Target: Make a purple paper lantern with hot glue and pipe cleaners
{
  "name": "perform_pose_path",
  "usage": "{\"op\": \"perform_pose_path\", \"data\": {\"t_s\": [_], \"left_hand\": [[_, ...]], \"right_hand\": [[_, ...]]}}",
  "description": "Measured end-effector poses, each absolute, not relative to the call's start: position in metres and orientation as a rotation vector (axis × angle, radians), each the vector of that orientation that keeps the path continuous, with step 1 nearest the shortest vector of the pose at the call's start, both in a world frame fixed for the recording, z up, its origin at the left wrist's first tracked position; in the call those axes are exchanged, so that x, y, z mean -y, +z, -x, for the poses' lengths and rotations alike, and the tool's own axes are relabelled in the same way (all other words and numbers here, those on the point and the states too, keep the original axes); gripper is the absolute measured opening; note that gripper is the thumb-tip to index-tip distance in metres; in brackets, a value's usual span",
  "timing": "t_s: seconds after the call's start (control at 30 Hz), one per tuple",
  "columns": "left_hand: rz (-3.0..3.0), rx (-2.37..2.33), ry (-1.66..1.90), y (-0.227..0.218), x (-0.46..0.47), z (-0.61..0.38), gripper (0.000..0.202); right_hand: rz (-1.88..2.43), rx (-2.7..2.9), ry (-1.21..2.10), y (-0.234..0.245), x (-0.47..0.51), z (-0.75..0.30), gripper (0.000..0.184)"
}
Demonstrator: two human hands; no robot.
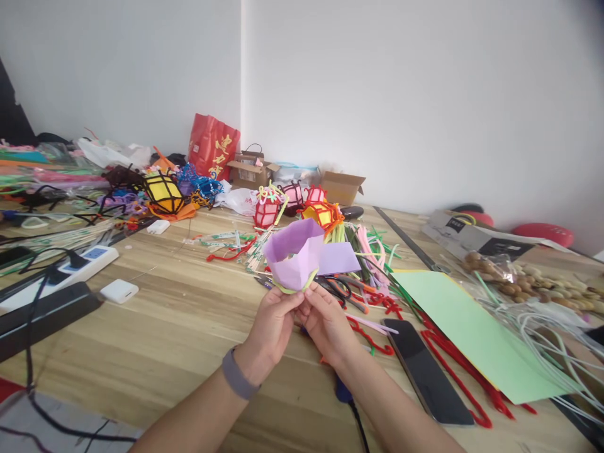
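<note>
near the right hand [329,321] lies a phone [427,372]

We see wooden table [184,349], pale with striped grain. On its left side we find white power strip [82,269] and, just beside, small white block [119,290]. At far edge stands open cardboard box [340,187]; in front of it, small red-and-pink lantern [267,213]. On right we have black phone [427,371], lying flat, then red fuzzy strips [495,397], light-green sheet [476,327], and heap of brown roundish pieces [533,283].
</note>
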State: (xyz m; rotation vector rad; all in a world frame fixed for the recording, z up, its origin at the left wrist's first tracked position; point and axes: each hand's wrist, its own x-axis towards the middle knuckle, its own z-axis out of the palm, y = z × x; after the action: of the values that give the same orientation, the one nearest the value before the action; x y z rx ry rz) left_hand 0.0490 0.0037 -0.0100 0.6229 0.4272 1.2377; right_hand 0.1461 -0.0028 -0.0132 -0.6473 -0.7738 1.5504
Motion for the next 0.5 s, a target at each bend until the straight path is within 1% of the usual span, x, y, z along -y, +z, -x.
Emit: {"op": "perform_pose_path", "data": {"t_s": [0.27, 0.37, 0.5], "left_hand": [[-0.65, -0.428, 1.173, -0.0138, -0.0057, -0.0482, 0.014], [-0.668, -0.426, 1.192, -0.0164, -0.0056, -0.0493, 0.016], [-0.718, -0.383, 1.187, -0.0159, -0.0023, -0.051, 0.024]], "right_hand": [[0.67, 0.691, 1.593, -0.0147, 0.0024, -0.149, 0.035], [0.694, 0.675, 1.566, -0.0136, 0.0034, -0.149, 0.034], [0.68, 0.674, 1.52, -0.0085, 0.004, -0.15, 0.032]]}}
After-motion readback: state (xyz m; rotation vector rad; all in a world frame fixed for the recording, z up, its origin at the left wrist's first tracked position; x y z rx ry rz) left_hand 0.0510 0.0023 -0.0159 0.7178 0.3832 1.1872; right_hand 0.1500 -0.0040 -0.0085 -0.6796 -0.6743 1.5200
